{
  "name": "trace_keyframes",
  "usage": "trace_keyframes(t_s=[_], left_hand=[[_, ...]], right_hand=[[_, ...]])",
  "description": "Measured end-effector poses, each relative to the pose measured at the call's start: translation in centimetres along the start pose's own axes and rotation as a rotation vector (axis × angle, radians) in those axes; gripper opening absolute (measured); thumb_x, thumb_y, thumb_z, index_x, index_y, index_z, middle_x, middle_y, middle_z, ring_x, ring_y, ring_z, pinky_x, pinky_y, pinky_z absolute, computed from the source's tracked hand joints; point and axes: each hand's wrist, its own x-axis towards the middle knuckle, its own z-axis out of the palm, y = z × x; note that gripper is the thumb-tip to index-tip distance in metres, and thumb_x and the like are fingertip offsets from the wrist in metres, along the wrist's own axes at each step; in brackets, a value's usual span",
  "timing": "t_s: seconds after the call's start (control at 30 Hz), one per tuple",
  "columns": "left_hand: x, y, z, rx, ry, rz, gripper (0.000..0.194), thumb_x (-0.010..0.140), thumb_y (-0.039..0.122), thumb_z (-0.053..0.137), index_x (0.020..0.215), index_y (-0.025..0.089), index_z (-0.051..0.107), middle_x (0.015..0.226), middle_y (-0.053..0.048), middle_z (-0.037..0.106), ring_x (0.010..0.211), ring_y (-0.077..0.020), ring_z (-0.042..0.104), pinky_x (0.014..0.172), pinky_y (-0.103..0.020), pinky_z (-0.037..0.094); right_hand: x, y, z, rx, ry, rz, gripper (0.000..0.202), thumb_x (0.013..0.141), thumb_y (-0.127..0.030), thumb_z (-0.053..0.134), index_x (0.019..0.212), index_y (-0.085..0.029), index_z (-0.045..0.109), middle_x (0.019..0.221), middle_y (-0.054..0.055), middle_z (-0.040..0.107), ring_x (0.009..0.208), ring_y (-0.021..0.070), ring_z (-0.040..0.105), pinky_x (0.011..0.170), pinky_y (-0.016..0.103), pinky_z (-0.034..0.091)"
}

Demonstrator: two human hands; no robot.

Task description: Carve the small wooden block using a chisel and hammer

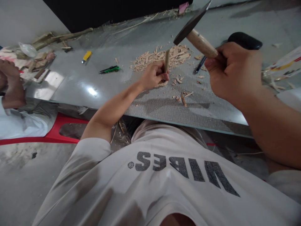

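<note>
My left hand (pixel 152 75) is closed around an upright chisel (pixel 167 59) with a wooden handle, low over the table. The tip is mostly hidden by my fingers. A pale flat piece (pixel 162 83), seemingly wood, shows under that hand. Raised at the right, my right hand (pixel 232 67) grips a hammer (pixel 201 43) by its light wooden handle. Its dark metal head is up and to the right of the chisel's top, apart from it. Wood shavings (pixel 144 61) lie heaped just behind my left hand, and more chips (pixel 183 99) are scattered in front.
On the grey table (pixel 77 80) lie a green utility knife (pixel 110 69), a yellow cutter (pixel 87 57) and a dark object (pixel 245 40) behind my right hand. Wood scraps (pixel 41 59) sit at the left, near another person's arm (pixel 15 88). A red stool (pixel 56 127) stands below.
</note>
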Motion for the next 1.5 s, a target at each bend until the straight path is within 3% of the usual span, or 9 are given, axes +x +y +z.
trace_keyframes(t_s=[0.13, 0.3, 0.4, 0.53, 0.7, 0.93, 1.17, 1.4, 1.5], left_hand=[[0.1, -0.2, -0.1, 0.005, -0.009, 0.042, 0.046, 0.121, 0.075, 0.088, 0.111, 0.033, 0.071, 0.094, -0.006, 0.088, 0.106, -0.0266, 0.08, 0.108, -0.054, 0.071], [-0.3, 0.8, -0.1, 0.052, 0.054, -0.023, 0.034, 0.12, 0.048, 0.096, 0.111, 0.025, 0.072, 0.104, -0.007, 0.089, 0.101, -0.0226, 0.09, 0.099, -0.041, 0.073], [-0.2, 0.9, 0.0, 0.069, 0.046, -0.029, 0.033, 0.117, 0.044, 0.099, 0.111, 0.025, 0.073, 0.103, -0.006, 0.089, 0.103, -0.0224, 0.091, 0.097, -0.039, 0.072], [0.0, 0.5, 0.0, 0.039, 0.017, -0.019, 0.033, 0.122, 0.049, 0.095, 0.113, 0.026, 0.072, 0.105, -0.004, 0.09, 0.105, -0.0201, 0.087, 0.099, -0.039, 0.07], [-0.2, 0.2, 0.0, -0.001, 0.046, -0.034, 0.034, 0.12, 0.052, 0.095, 0.113, 0.027, 0.072, 0.108, -0.007, 0.089, 0.109, -0.0239, 0.09, 0.101, -0.043, 0.072], [0.4, -0.8, -0.3, -0.052, 0.001, 0.04, 0.055, 0.11, 0.077, 0.104, 0.112, 0.031, 0.074, 0.102, -0.004, 0.092, 0.106, -0.0233, 0.078, 0.105, -0.048, 0.069], [-0.5, 1.1, -0.2, 0.115, 0.056, -0.023, 0.023, 0.116, 0.036, 0.097, 0.113, 0.024, 0.077, 0.109, -0.008, 0.091, 0.108, -0.0244, 0.094, 0.097, -0.037, 0.073], [-0.6, 1.4, -0.1, 0.137, 0.07, -0.034, 0.025, 0.112, 0.035, 0.1, 0.107, 0.024, 0.078, 0.103, -0.007, 0.091, 0.11, -0.025, 0.096, 0.096, -0.036, 0.074], [-0.4, 1.3, 0.1, 0.124, 0.067, -0.031, 0.021, 0.113, 0.028, 0.098, 0.108, 0.024, 0.078, 0.103, -0.005, 0.09, 0.107, -0.0231, 0.094, 0.099, -0.038, 0.072]], right_hand=[[-0.1, -0.2, -0.2, -0.011, -0.005, -0.006, 0.057, 0.12, -0.054, 0.067, 0.159, -0.019, 0.088, 0.119, 0.017, 0.084, 0.085, 0.0192, 0.053, 0.092, 0.038, 0.041], [0.0, 0.1, -0.1, -0.023, -0.027, -0.011, 0.057, 0.121, -0.062, 0.064, 0.154, -0.022, 0.086, 0.117, 0.018, 0.083, 0.087, 0.0218, 0.058, 0.092, 0.041, 0.043], [0.0, 0.4, 0.2, 0.034, 0.016, -0.044, 0.055, 0.12, -0.062, 0.062, 0.151, -0.022, 0.084, 0.117, 0.017, 0.083, 0.092, 0.0227, 0.064, 0.092, 0.04, 0.046], [-0.2, 0.5, 0.5, 0.091, 0.096, -0.066, 0.055, 0.121, -0.057, 0.058, 0.153, -0.02, 0.082, 0.118, 0.016, 0.082, 0.099, 0.0225, 0.07, 0.093, 0.039, 0.049], [-0.3, 0.3, 0.4, 0.058, 0.047, -0.061, 0.056, 0.121, -0.059, 0.06, 0.155, -0.021, 0.082, 0.119, 0.018, 0.083, 0.097, 0.0242, 0.069, 0.096, 0.041, 0.051], [-0.2, -0.1, 0.7, 0.032, 0.008, -0.045, 0.06, 0.12, -0.056, 0.061, 0.16, -0.017, 0.086, 0.12, 0.019, 0.084, 0.092, 0.0225, 0.064, 0.094, 0.04, 0.049], [0.2, 0.5, 1.8, 0.005, -0.005, -0.068, 0.064, 0.119, -0.06, 0.063, 0.161, -0.019, 0.088, 0.122, 0.019, 0.085, 0.099, 0.027, 0.072, 0.099, 0.042, 0.052], [0.1, 0.8, 2.0, 0.053, 0.069, -0.096, 0.064, 0.124, -0.058, 0.054, 0.163, -0.018, 0.084, 0.127, 0.018, 0.085, 0.109, 0.0275, 0.078, 0.098, 0.04, 0.053], [0.3, 0.9, 1.6, -0.04, -0.001, -0.074, 0.06, 0.125, -0.062, 0.06, 0.16, -0.019, 0.085, 0.129, 0.019, 0.086, 0.115, 0.0303, 0.082, 0.105, 0.044, 0.057]])
